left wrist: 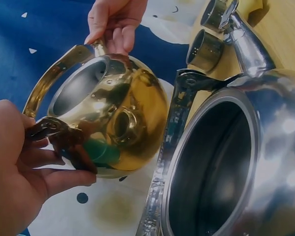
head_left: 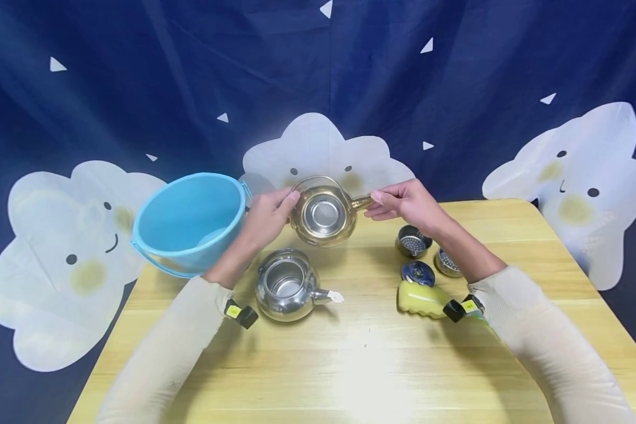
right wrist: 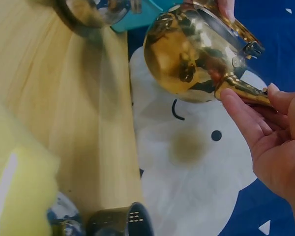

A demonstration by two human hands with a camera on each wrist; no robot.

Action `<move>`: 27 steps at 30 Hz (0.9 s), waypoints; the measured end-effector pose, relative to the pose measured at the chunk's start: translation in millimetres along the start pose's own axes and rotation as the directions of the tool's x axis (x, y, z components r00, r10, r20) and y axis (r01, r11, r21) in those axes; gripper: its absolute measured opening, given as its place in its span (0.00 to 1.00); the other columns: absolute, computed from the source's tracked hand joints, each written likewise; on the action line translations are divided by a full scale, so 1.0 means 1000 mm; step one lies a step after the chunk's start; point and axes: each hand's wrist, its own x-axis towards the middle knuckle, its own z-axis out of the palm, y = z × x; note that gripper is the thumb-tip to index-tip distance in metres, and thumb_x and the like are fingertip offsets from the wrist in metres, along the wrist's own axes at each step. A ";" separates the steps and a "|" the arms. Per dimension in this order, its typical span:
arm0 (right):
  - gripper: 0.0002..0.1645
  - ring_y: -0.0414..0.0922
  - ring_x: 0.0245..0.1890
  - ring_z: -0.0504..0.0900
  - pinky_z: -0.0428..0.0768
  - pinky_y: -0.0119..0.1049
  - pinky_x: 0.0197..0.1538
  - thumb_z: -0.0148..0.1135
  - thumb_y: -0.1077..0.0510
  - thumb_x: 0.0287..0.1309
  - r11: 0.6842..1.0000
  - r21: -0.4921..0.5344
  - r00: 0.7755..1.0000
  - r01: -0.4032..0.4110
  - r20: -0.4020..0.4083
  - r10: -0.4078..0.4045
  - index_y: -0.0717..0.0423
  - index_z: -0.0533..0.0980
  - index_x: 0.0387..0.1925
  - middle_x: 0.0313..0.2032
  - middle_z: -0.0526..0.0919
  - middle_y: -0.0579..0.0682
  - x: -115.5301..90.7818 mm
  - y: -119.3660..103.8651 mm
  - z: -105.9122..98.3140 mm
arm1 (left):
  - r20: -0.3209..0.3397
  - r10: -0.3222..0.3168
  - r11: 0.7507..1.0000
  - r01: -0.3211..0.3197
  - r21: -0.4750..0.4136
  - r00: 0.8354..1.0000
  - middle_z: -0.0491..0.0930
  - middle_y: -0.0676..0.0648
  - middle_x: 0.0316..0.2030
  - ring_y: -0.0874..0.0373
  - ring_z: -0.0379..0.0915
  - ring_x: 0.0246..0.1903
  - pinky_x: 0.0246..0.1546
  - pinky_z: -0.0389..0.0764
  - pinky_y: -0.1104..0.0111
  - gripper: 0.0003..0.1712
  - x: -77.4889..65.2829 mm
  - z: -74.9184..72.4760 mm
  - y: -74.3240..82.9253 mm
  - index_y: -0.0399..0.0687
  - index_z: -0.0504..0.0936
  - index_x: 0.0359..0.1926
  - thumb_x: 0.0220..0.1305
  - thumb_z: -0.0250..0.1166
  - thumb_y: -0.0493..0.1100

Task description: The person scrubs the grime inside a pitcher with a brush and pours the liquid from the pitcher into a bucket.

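Observation:
Both hands hold a shiny gold teapot [head_left: 323, 221] up over the far part of the table, its lidless opening facing me. My left hand [head_left: 267, 215] grips it at the side by the handle's base, thumb and fingers round that part in the left wrist view. At the other side my right hand [head_left: 405, 203] pinches the spout [right wrist: 246, 91] between thumb and fingers. Nearer to me a silver teapot [head_left: 288, 309], also lidless, stands on the table with its spout to the right and a white piece at the spout's tip.
A light blue bucket [head_left: 153, 221] stands at the table's left back. On the right are two perforated metal strainers [head_left: 412, 244], a dark blue round lid [head_left: 418, 273] and a yellow sponge [head_left: 421, 299] below my right forearm. A blue curtain [head_left: 191, 70] with clouds hangs behind the wooden table [head_left: 275, 377].

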 end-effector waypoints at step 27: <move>0.25 0.43 0.39 0.93 0.89 0.41 0.48 0.53 0.57 0.78 0.987 0.094 0.991 -0.130 -0.022 0.133 0.78 0.75 0.59 0.49 0.85 0.74 -0.015 0.052 -0.003 | 0.199 -0.059 0.998 0.057 0.018 0.978 0.85 0.43 0.37 0.52 0.80 0.34 0.36 0.87 0.63 0.20 0.011 0.036 -0.018 0.47 0.87 0.46 0.81 0.49 0.49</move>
